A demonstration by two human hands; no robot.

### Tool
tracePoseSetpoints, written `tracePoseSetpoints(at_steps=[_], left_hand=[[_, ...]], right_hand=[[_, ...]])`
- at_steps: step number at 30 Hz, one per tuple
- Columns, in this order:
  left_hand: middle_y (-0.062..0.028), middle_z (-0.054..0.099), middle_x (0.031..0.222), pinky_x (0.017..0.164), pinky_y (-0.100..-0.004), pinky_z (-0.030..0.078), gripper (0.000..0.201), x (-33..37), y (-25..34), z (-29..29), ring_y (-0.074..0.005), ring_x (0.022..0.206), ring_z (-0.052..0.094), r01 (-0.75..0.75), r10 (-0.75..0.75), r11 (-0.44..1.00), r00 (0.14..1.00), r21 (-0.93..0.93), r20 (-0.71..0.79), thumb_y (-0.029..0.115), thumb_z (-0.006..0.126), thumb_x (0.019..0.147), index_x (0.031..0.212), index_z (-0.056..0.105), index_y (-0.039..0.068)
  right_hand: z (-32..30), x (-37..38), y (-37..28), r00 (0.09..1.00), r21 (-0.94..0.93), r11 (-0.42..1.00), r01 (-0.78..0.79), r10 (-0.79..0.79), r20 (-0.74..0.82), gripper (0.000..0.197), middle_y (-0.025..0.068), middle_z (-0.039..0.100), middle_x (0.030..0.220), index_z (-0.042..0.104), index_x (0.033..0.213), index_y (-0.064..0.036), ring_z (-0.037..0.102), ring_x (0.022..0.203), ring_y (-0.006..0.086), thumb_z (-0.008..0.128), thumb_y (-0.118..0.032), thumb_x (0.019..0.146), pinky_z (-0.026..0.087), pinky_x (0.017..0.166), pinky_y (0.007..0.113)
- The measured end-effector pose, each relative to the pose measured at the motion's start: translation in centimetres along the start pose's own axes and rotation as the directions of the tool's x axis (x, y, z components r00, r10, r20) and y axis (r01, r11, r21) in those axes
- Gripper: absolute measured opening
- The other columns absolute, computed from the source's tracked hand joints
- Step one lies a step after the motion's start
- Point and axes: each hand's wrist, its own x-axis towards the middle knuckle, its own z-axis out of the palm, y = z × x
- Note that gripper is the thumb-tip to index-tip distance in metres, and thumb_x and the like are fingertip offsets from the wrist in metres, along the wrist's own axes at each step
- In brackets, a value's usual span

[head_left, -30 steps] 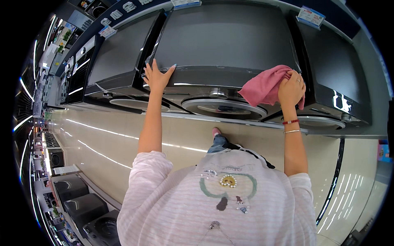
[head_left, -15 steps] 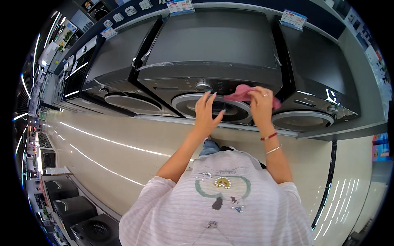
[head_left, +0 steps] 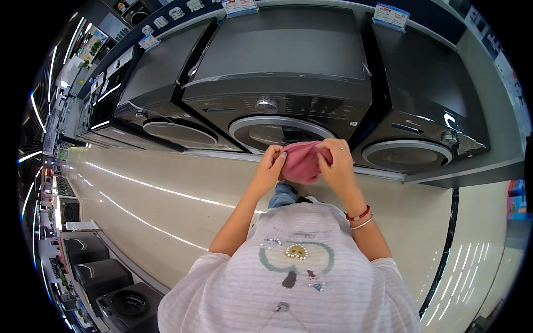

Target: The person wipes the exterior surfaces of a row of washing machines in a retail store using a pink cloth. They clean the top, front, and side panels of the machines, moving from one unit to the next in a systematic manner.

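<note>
Between the left hand (head_left: 270, 168) and the right hand (head_left: 337, 166), a bunched pink cloth (head_left: 301, 162) is held. Its left edge is pinched by the left thumb and fingers, its right side by the right. A red bracelet (head_left: 359, 213) and a pale bangle (head_left: 362, 222) are worn on the right wrist. Beyond the cloth, a dark washing machine (head_left: 277, 50) is flanked by a left unit (head_left: 164, 75) and a right unit (head_left: 425, 77); printed cards (head_left: 391, 16) are placed along the rear.

Cloth (head_left: 301, 163) before middle washer (head_left: 277, 53)
</note>
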Motion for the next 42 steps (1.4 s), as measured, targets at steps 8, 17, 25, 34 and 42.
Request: tracePoseSetpoints(at_steps=[8,17,25,34,42], left_hand=[[0.0018,0.056,0.071,0.056,-0.0203,0.04,0.022,-1.6,3.4,-1.2,-0.0056,0.063,0.049,0.072,-0.16,0.934,0.96,0.35,0.23,0.011,0.069,0.07,0.086,0.057,0.004],[-0.0109,0.062,0.067,0.052,-0.0262,0.044,0.021,0.5,-1.5,-3.9,-0.0156,0.06,0.059,-0.058,-0.347,0.508,0.899,0.86,0.266,0.02,0.058,0.079,0.083,0.061,-0.001],[-0.0152,0.064,0.086,0.065,-0.0331,0.052,0.039,8.5,-0.5,-2.6,-0.0276,0.074,0.063,0.506,-0.482,0.862,0.806,0.021,0.344,0.027,0.031,0.092,0.097,0.056,-0.003],[-0.0109,0.06,0.097,0.089,-0.0396,0.04,0.033,14.8,1.9,-6.4,-0.0274,0.099,0.056,0.188,-0.168,0.943,0.981,-0.274,0.096,0.024,0.032,0.091,0.104,0.051,0.0],[-0.0033,0.06,0.082,0.072,-0.0246,0.042,0.024,17.3,1.7,-4.6,-0.0101,0.075,0.053,0.1,-0.139,0.989,0.878,0.108,0.458,0.016,0.049,0.086,0.098,0.058,-0.003]], right_hand=[[1.6,-5.1,5.5,0.966,-0.179,0.959,-0.219,0.239,0.097,0.027,0.0122,0.054,0.083,0.057,0.089,-0.0068,0.055,0.077,0.0333,0.062,-0.002,0.063,0.046,0.066,0.039],[1.4,-8.4,11.9,0.323,0.14,0.292,-0.946,0.82,0.473,0.043,0.0122,0.059,0.063,0.056,0.07,-0.0014,0.059,0.061,0.02,0.04,-0.038,0.087,0.045,0.053,0.03],[1.8,1.3,9.0,0.582,0.674,0.278,-0.684,0.765,0.276,0.034,0.0105,0.062,0.085,0.059,0.092,-0.0007,0.061,0.075,0.0182,0.04,-0.029,0.088,0.047,0.067,0.027],[13.4,8.8,9.7,0.876,0.506,0.727,-0.464,0.462,0.139,0.022,0.0145,0.061,0.073,0.062,0.077,-0.0013,0.058,0.074,0.0256,0.044,-0.014,0.073,0.043,0.068,0.03],[11.0,8.4,10.0,0.731,0.31,0.667,-0.678,0.656,0.187,0.025,0.0098,0.061,0.083,0.062,0.08,0.0039,0.055,0.081,0.02,0.04,-0.003,0.07,0.042,0.075,0.028]])
